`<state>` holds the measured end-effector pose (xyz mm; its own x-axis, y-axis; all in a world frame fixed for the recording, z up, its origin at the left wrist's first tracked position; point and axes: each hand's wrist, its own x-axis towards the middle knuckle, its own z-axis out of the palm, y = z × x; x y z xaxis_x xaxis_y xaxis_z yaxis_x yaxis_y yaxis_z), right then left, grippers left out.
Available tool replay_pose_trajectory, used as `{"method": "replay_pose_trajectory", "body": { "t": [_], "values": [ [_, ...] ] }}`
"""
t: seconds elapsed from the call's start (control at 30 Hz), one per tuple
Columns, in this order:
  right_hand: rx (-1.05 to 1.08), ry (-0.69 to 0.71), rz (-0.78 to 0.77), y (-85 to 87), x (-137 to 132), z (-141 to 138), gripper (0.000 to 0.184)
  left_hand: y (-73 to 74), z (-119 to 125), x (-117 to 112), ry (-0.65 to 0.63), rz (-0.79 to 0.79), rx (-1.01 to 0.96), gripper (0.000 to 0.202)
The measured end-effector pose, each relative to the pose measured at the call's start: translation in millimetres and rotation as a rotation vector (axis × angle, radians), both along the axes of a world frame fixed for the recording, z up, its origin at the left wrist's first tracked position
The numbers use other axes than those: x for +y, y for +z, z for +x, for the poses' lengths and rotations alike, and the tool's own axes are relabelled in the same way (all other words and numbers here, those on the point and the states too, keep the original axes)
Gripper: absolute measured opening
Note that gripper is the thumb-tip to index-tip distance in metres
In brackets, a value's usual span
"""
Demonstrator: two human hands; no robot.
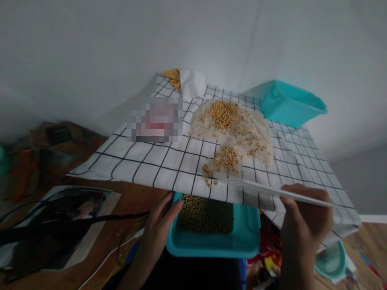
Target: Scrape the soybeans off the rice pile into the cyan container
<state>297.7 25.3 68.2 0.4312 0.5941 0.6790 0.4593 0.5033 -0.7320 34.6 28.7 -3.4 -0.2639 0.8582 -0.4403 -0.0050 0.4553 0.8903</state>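
In the head view, my left hand (161, 221) grips the left rim of a teal plastic bin (214, 251), held below the table's front edge. Soybeans (193, 205) and dark green beans (208, 221) lie inside it. My right hand (310, 211) is closed around a long, flat white tool (269, 190); its exact kind is unclear. Its far end is beside a small heap of soybeans (225, 159) near the cloth's front edge. Behind that spreads a pile of white rice grains (260, 133), with more soybeans (225, 112) on top.
A white checked cloth (133, 161) covers the table. Another teal bin (293, 104) stands at the back right. A white cloth (192, 82) and a yellow one (173, 76) lie at the back. A teal bowl (331, 262) is low at right. The pixelated patch hides something.
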Motion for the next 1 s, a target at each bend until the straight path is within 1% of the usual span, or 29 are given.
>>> {"method": "replay_pose_trajectory", "body": {
  "t": [0.13,0.23,0.33,0.4,0.5,0.57,0.63,0.73,0.9,1.0],
  "values": [
    [0.006,0.034,0.013,-0.9,0.2,0.6,0.023,3.1,0.8,0.9,-0.049,0.042,-0.018,0.043],
    [0.011,0.054,0.005,-0.2,-0.2,0.1,0.023,-0.6,-0.7,0.2,-0.014,0.027,-0.015,0.044],
    [0.008,0.059,-0.019,1.8,-2.5,-0.7,0.022,-3.6,-1.2,-1.5,-0.015,0.030,-0.010,0.045],
    [0.012,0.079,-0.045,3.3,-5.1,-1.0,0.022,-1.3,0.2,-2.1,-0.032,0.036,-0.012,0.043],
    [0.010,0.125,-0.082,4.9,-8.7,-0.5,0.022,5.9,3.6,-1.2,-0.047,0.064,-0.025,0.038],
    [0.013,0.137,-0.070,5.4,-9.8,0.6,0.021,8.8,4.6,0.0,-0.042,0.081,-0.013,0.035],
    [0.027,0.128,-0.031,5.0,-9.6,2.4,0.021,8.1,3.8,0.6,-0.042,0.085,-0.009,0.035],
    [0.067,0.042,-0.005,3.2,-7.7,5.7,0.022,1.6,0.1,-0.4,-0.046,0.056,-0.034,0.040],
    [0.141,-0.257,-0.019,0.2,3.0,9.9,0.023,-11.5,-5.5,-2.3,-0.003,-0.001,-0.033,0.045],
    [0.206,-0.328,0.007,-0.7,16.7,12.8,0.022,-13.9,-6.8,0.0,-0.014,0.020,-0.030,0.041]
  ]
}}
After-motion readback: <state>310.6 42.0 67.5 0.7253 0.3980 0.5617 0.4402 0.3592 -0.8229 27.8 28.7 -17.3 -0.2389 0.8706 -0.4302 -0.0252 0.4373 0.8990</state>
